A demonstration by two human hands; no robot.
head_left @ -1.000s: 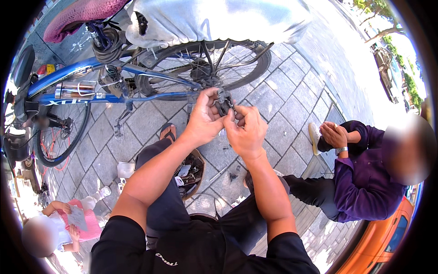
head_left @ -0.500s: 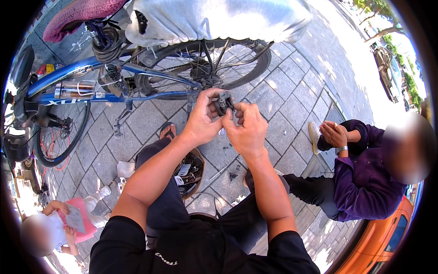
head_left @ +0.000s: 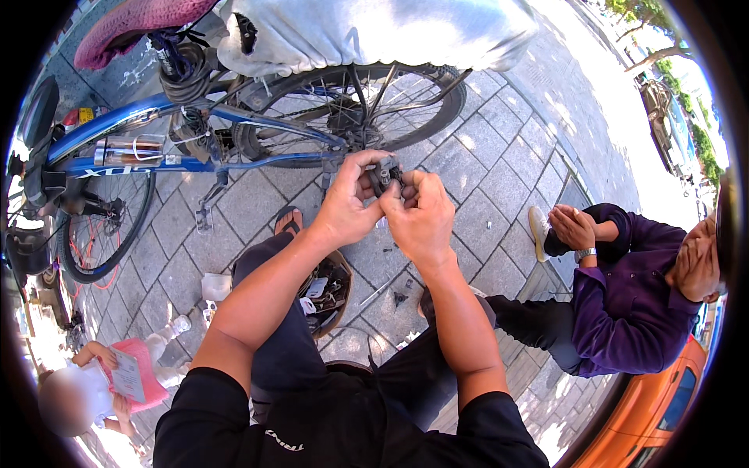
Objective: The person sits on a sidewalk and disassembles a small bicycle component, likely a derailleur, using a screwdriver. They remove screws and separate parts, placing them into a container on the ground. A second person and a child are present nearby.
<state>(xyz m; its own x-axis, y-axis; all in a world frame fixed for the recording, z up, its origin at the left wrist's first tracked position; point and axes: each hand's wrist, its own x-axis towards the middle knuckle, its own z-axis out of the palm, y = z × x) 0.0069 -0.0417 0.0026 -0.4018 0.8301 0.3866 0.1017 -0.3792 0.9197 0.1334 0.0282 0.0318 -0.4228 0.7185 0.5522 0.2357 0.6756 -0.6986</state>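
Observation:
Close in front of me, near the bicycle's rear hub, both my hands hold a small, chunky dark grey metal bike part (head_left: 385,175), shaped much like a brake caliper. My left hand (head_left: 355,195) is closed round its left side, thumb and fingers gripping it. My right hand (head_left: 420,214) pinches its right side, with the thumb tip pressed against it and the fingers curled. Much of the part is hidden by my fingers. Beyond my hands stands a blue bicycle (head_left: 191,165) with its rear wheel (head_left: 452,101) and a grey cloth cover (head_left: 374,35) above.
Between my legs sits a round container (head_left: 337,312) of tools and parts. Small dark parts (head_left: 400,299) and a thin metal rod (head_left: 378,293) lie on the paving (head_left: 484,195). A seated person in purple (head_left: 624,304) is at right; a small child holding a sheet (head_left: 127,376) is at left.
My right hand has shifted slightly left and its fingers have closed in a little on the part. My left hand keeps nearly the same grip.

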